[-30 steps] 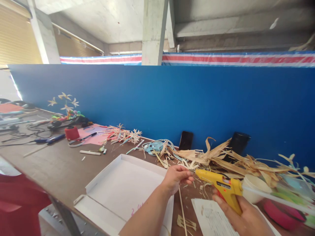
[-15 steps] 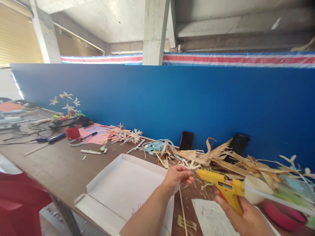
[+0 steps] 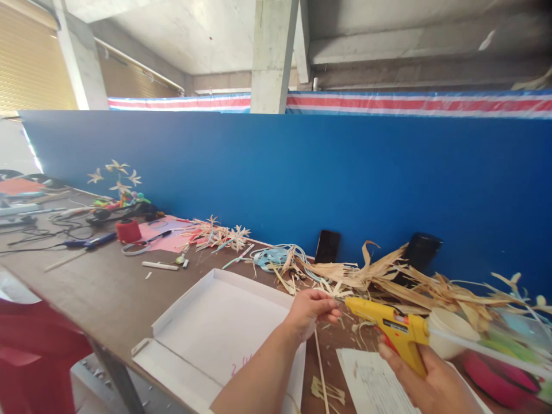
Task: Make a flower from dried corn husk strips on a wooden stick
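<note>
My right hand [image 3: 425, 374] is wrapped round the handle of a yellow glue gun [image 3: 390, 325], whose nozzle points left. Close to that nozzle, my left hand [image 3: 313, 313] is closed in a pinch; whatever sits between its fingertips is too small to make out. A thin pale stick [image 3: 319, 368] runs down from beneath the left hand, and I cannot tell whether the fingers grip it. Under my left forearm lies an open white box lid [image 3: 215, 328] with pink marks. A printed paper sheet [image 3: 366, 374] lies below the glue gun.
Dried husks [image 3: 388, 276], a coil of light blue strips [image 3: 276, 257] and a phone [image 3: 328, 247] line the blue partition [image 3: 259, 172]. Husk flowers [image 3: 233, 237], a red thread spool [image 3: 128, 231] and cables lie leftward. A white cup [image 3: 451, 330] stands beside the gun.
Hardly anything differs. Both hands keep their places, with the glue gun nozzle still close to my left fingertips; the view has shifted very slightly.
</note>
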Motion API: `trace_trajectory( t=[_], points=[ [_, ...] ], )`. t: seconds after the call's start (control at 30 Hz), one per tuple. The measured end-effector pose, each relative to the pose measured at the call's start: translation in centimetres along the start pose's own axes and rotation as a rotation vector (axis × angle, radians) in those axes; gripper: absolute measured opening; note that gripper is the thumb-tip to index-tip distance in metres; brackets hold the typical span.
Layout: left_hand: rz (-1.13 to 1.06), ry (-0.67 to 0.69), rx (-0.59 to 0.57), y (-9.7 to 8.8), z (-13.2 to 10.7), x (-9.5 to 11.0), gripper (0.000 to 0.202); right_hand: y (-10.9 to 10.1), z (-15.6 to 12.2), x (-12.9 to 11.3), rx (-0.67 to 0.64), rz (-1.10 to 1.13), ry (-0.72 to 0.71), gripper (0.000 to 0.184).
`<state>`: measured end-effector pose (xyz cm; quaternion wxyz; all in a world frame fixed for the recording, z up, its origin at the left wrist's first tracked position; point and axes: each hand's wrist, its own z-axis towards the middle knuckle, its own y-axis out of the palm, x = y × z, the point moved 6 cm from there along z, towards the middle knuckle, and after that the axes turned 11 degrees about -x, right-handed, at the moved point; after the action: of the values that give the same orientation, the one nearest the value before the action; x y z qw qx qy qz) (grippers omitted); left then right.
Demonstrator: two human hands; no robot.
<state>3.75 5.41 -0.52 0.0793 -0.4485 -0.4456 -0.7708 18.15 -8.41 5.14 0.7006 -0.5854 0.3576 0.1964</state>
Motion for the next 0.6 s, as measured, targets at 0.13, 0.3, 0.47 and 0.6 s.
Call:
trace_trajectory(
  t=[0.13,0.3,0.47,0.6],
  points=[
    [-0.013,0.003,0.014,0.03,-0.08,0.10,0.031,-0.01,-0.12,-0.26,0.039,0.017,-0.005,0.045],
    [-0.004,-0.008,0.005,-0.07,0.00,-0.09,0.029,0.05,0.19,-0.24,-0.021,-0.009,0.008,0.046],
    [-0.007,-0.005,0.008,-0.10,0.00,-0.05,0.029,0.11,0.10,-0.05,-0.020,-0.005,0.020,0.045],
    [-0.008,-0.006,0.011,-0.12,0.03,-0.07,0.029,0.04,-0.36,-0.28,0.034,0.067,0.010,0.043]
  ],
)
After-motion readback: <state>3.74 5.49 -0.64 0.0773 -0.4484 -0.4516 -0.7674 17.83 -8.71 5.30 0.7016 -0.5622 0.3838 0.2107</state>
